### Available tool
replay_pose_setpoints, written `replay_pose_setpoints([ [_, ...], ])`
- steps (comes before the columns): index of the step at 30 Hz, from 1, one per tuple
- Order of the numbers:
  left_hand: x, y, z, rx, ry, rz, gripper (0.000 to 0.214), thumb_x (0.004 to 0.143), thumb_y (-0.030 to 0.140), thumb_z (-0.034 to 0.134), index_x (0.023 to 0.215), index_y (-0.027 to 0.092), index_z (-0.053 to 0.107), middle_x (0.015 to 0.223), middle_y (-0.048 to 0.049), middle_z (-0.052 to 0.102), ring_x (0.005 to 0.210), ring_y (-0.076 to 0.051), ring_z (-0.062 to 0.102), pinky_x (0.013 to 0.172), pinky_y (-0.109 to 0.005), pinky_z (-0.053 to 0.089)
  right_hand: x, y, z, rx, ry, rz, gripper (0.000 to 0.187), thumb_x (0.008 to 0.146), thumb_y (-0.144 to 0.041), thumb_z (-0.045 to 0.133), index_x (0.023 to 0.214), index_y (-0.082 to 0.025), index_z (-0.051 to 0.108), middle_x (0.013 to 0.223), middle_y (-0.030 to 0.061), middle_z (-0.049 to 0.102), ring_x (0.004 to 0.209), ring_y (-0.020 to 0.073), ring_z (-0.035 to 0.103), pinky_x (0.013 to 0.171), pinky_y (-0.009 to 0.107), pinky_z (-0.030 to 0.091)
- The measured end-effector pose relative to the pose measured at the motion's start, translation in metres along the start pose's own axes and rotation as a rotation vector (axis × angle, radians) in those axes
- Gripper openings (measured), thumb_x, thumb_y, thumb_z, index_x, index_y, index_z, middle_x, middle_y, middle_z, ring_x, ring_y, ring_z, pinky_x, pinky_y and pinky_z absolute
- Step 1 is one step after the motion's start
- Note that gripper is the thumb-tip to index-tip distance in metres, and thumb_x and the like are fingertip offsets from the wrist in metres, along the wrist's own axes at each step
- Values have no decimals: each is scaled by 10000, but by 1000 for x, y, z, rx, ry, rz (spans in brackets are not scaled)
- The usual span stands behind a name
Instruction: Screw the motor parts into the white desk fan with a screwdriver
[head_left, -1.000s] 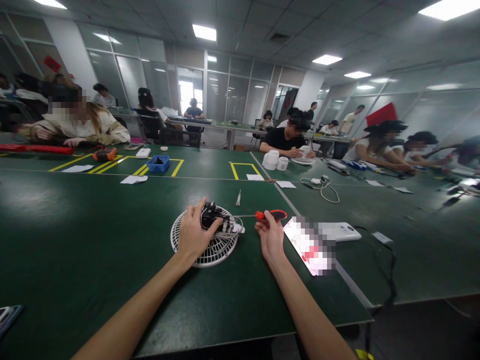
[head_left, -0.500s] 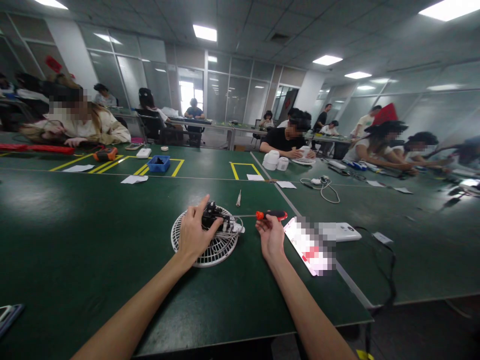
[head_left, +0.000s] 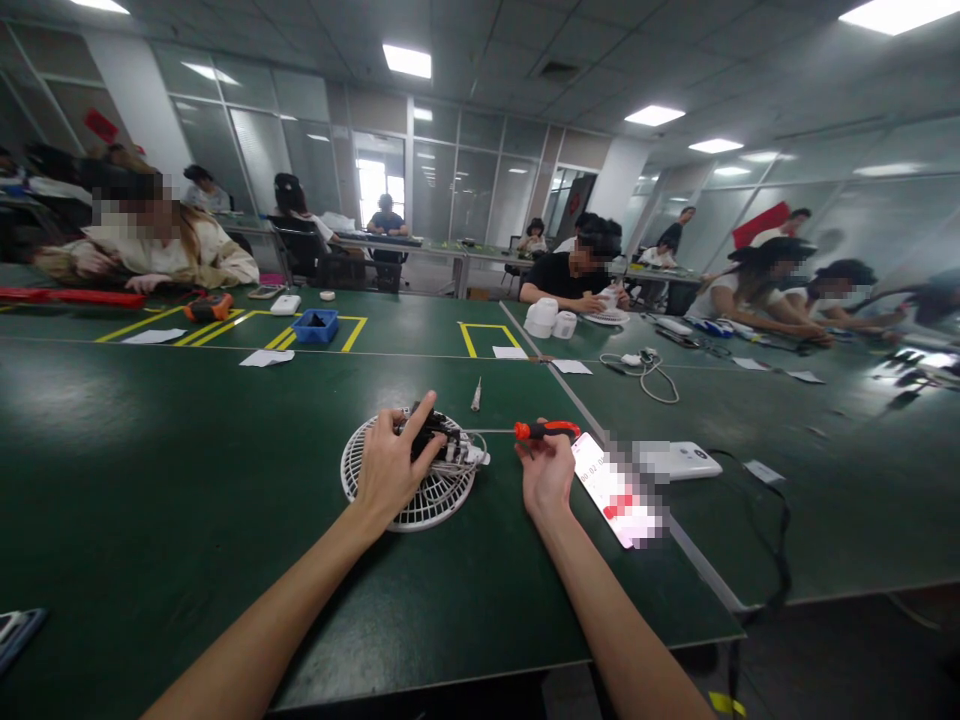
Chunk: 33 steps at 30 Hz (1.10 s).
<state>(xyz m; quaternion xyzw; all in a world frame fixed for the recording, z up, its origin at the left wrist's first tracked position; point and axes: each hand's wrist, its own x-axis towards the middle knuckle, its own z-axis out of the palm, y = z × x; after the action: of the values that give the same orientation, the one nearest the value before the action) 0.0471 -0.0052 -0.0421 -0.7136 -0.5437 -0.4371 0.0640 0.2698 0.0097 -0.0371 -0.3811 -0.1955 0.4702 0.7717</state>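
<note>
A round white fan grille [head_left: 421,518] lies flat on the green table. On top of it rests a black fan motor [head_left: 450,437] with pale wires around it. My left hand [head_left: 391,455] grips the motor from the left, thumb and fingers around it, hiding part of it and of the grille. In my right hand [head_left: 547,472] is a screwdriver [head_left: 534,431] with a red and black handle. Its shaft lies level and points left at the motor's right side; the exact contact of the tip is hidden. Just beyond stands or lies a small pale pointed piece [head_left: 476,396].
Right of my right hand lies a lit phone [head_left: 616,500], with a white device [head_left: 686,461] and black cable beside it. Farther back are a blue bin [head_left: 316,328], paper slips, white housings [head_left: 541,318] and a white cable [head_left: 660,380]. Several people sit around the tables.
The screwdriver handle has turned and shifted slightly right in my right hand. My left index finger has moved a little right over the motor, which stays in place.
</note>
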Motion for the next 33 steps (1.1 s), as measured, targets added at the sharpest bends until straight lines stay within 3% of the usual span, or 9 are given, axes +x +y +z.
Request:
replay_pose_setpoints([
  [5, 1, -2, -1, 17, -7, 33, 530, 955, 489, 579, 1457, 332, 522, 1030, -68, 518, 917, -235, 565, 851, -406, 505, 2, 2, 2, -47, 6, -57, 262, 664, -342, 699, 857, -218, 572, 580, -71, 602, 479, 99, 520, 507, 221, 439],
  [12, 0, -2, -2, -22, 26, 1, 556, 935, 481, 612, 1434, 263, 500, 1041, -67, 544, 927, -235, 593, 850, -403, 511, 2, 5, 4, -110, -15, -84, 501, 610, -443, 873, 844, -251, 475, 531, -117, 521, 450, 79, 449, 436, 186, 332],
  [20, 1, 0, -4, -46, 26, -16, 536, 926, 462, 628, 1416, 284, 506, 1043, -65, 554, 917, -236, 602, 842, -414, 515, 4, 5, -1, -65, -26, -18, 353, 646, -366, 739, 852, -252, 476, 711, -72, 654, 640, 136, 652, 603, 263, 527],
  [24, 1, 0, -4, -43, 26, -15, 543, 923, 473, 631, 1417, 284, 504, 1045, -70, 553, 916, -238, 600, 840, -420, 516, 4, 5, 1, -116, -9, -43, 414, 646, -377, 809, 851, -254, 470, 580, -102, 582, 466, 98, 529, 495, 221, 437],
  [28, 1, 0, -3, -35, 27, -17, 542, 928, 477, 625, 1416, 281, 495, 1051, -69, 551, 914, -237, 599, 836, -414, 513, 2, 5, 4, -116, -35, -57, 488, 622, -434, 870, 827, -251, 467, 521, -121, 516, 422, 74, 429, 441, 200, 354],
  [33, 1, 0, -3, -32, 26, -30, 544, 923, 483, 627, 1414, 290, 492, 1035, -62, 544, 899, -235, 595, 829, -411, 512, 3, 4, 0, -49, -34, -15, 340, 672, -396, 744, 869, -249, 508, 692, -66, 652, 609, 135, 632, 551, 248, 502],
])
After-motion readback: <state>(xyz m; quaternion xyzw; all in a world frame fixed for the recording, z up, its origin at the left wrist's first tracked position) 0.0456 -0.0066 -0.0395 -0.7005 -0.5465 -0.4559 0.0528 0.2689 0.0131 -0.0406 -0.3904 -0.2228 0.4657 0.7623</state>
